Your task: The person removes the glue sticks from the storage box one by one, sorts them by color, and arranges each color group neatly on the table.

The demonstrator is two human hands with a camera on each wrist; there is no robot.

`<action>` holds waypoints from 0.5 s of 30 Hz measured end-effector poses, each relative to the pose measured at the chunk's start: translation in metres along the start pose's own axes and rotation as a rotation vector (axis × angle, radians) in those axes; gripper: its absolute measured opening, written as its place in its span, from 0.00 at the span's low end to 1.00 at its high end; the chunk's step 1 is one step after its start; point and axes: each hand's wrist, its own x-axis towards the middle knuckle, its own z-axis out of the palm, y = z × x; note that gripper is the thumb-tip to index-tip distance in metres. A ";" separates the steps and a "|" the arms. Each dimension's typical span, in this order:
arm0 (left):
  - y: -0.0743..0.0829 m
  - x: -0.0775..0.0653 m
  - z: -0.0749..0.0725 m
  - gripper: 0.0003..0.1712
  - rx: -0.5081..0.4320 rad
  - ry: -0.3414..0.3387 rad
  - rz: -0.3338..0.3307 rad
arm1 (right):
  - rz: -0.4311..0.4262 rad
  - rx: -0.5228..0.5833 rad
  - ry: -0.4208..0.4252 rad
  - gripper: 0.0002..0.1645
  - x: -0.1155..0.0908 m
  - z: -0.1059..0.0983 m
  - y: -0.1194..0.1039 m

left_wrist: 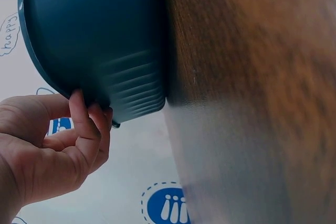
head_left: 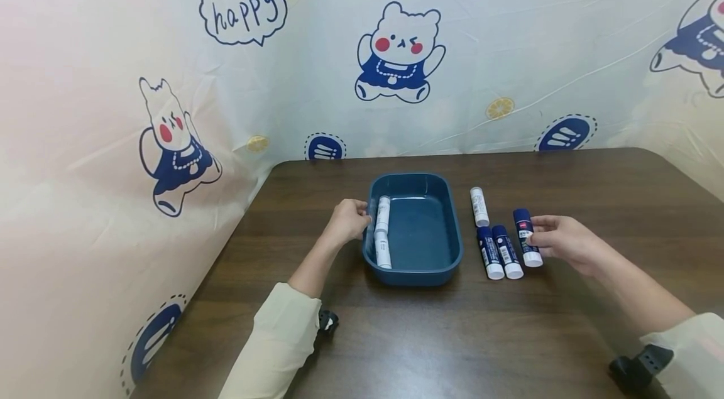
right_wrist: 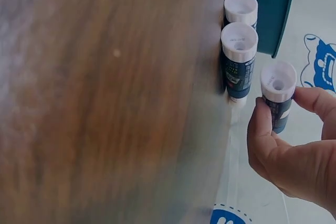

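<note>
A dark blue glue stick with a white base [head_left: 527, 237] is pinched between the thumb and fingers of my right hand [head_left: 568, 242]. In the right wrist view this held glue stick [right_wrist: 278, 95] is raised off the tabletop. Just left of it lie two more blue glue sticks [head_left: 507, 252], side by side. A white glue stick [head_left: 479, 207] lies behind them. My left hand [head_left: 347, 222] grips the left rim of a blue plastic bin [head_left: 415, 276]. Inside the bin, two white glue sticks [head_left: 383, 232] lie end to end along its left wall.
The brown wooden table [head_left: 396, 336] carries everything. A pale printed curtain [head_left: 481, 41] with cartoon figures hangs behind the table and along its left side. Dark straps [head_left: 641, 367] sit at both wrists.
</note>
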 end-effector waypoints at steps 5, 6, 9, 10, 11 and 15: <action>0.000 0.001 0.001 0.24 -0.002 0.002 -0.009 | 0.046 -0.025 -0.006 0.41 0.001 -0.001 0.002; 0.000 0.001 0.001 0.23 -0.003 0.002 -0.011 | 0.051 -0.031 -0.007 0.41 0.001 -0.001 0.002; 0.000 0.001 0.001 0.23 -0.004 0.000 -0.013 | 0.059 -0.036 -0.009 0.41 0.003 -0.001 0.003; 0.000 0.001 0.001 0.23 -0.005 0.000 -0.013 | 0.061 -0.040 -0.010 0.41 0.003 -0.001 0.003; 0.000 0.001 0.001 0.23 -0.004 -0.001 -0.011 | 0.061 -0.049 -0.012 0.41 0.003 -0.001 0.003; -0.001 0.001 0.000 0.23 0.000 -0.001 -0.006 | 0.073 -0.076 -0.024 0.42 0.004 0.000 0.003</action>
